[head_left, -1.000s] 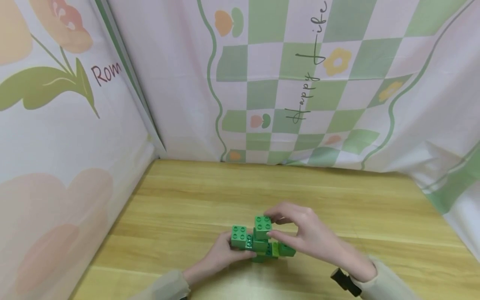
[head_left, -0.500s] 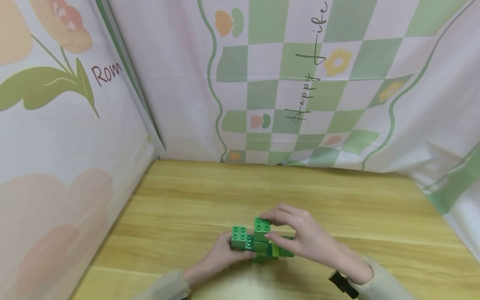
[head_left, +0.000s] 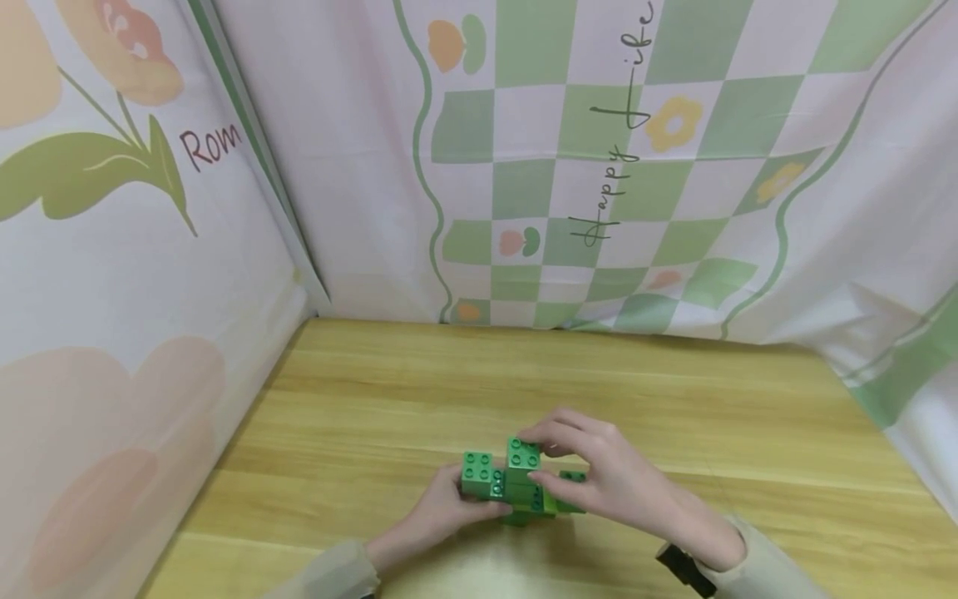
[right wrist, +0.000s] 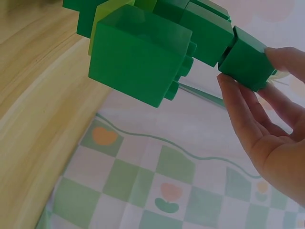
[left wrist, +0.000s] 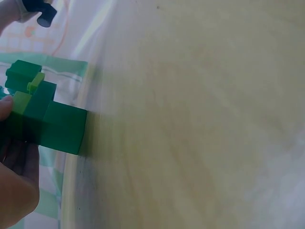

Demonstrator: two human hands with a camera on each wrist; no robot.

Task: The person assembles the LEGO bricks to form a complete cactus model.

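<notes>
A build of dark and light green toy building bricks [head_left: 476, 472] stands at the front of the table. My left hand [head_left: 437, 509] grips its left part, thumb in front and fingers behind. Above its middle, my right hand [head_left: 599, 466] pinches a square green brick [head_left: 522, 456] with four studs facing up. In the right wrist view the pinched brick [right wrist: 247, 59] sits against the brick under it, a thin dark gap showing between them. A lime piece [left wrist: 35, 82] shows among the dark green bricks in the left wrist view. The right hand partly hides the build's right end.
The wooden table [head_left: 389, 383] spreads out behind and beside the hands. A curtain with green checks [head_left: 524, 190] hangs at its back edge, and a flower-printed cloth [head_left: 150, 274] lines the left side. A dark wrist strap [head_left: 686, 571] is on the right arm.
My right hand has moved slightly left and down with the pinched brick, which now sits lower over the middle of the build. The left hand has stayed in place.
</notes>
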